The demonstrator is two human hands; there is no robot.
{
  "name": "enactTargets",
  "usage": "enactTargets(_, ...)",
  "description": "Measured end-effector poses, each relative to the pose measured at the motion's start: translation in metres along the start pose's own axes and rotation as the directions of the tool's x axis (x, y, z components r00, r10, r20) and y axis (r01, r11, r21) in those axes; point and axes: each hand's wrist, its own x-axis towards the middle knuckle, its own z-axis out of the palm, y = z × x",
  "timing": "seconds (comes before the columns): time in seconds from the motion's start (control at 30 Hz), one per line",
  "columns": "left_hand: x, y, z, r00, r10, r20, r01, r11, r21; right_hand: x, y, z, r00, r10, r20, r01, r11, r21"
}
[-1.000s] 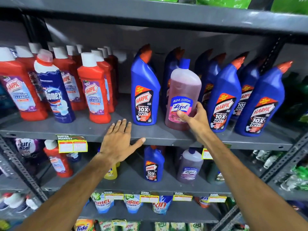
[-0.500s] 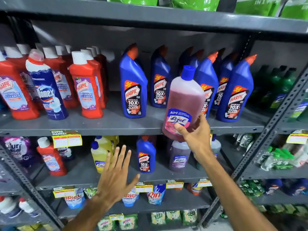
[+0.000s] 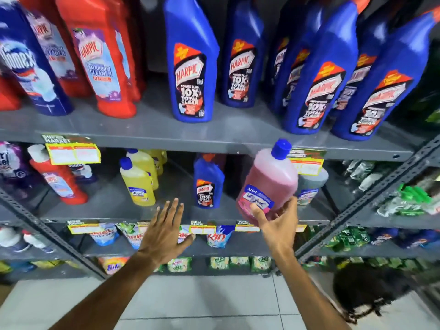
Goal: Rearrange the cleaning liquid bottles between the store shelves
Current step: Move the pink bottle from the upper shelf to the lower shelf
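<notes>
The pink bottle (image 3: 270,182) with the blue cap was in the air in front of the grey shelves, tilted a little to the right, its cap just under the front edge of the upper shelf (image 3: 214,136) and its base near the edge of the middle shelf (image 3: 114,210). The right hand (image 3: 277,225) held it from below, the grip clamped on the bottom of the bottle, with the thumb across the blue and white label and the fingers behind it. The left hand (image 3: 164,236) held nothing; its fingers were spread apart and flat, palm toward the shelves, in front of the edge of the middle shelf, to the left of the pink bottle and not touching it.

On the middle shelf, behind the hands, stood one small blue Harpic bottle (image 3: 208,182), and left of it some yellow bottles (image 3: 138,182). A grey bottle (image 3: 309,184) was partly hidden behind the pink one. On the upper shelf a row of big blue Harpic bottles (image 3: 190,65) stood upright, and further left the red Harpic bottles (image 3: 104,58) and a dark blue Domex bottle (image 3: 26,63). Yellow price tags (image 3: 72,153) hung on the shelf edges. Under the arms was a light tiled floor (image 3: 202,303)
</notes>
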Motion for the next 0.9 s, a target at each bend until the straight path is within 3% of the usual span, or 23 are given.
enactTargets(0.37,0.071,-0.020,0.081,0.998,-0.045,0.051,0.044,0.999,0.013,0.011,0.122,0.072,0.985,0.117,-0.127,-0.118,0.993,0.004)
enactTargets(0.9,0.104,-0.035,0.125,0.997,-0.072,0.005,0.071,0.995,0.068,0.052,0.154,0.127,0.984,0.132,-0.117,-0.123,0.989,0.079)
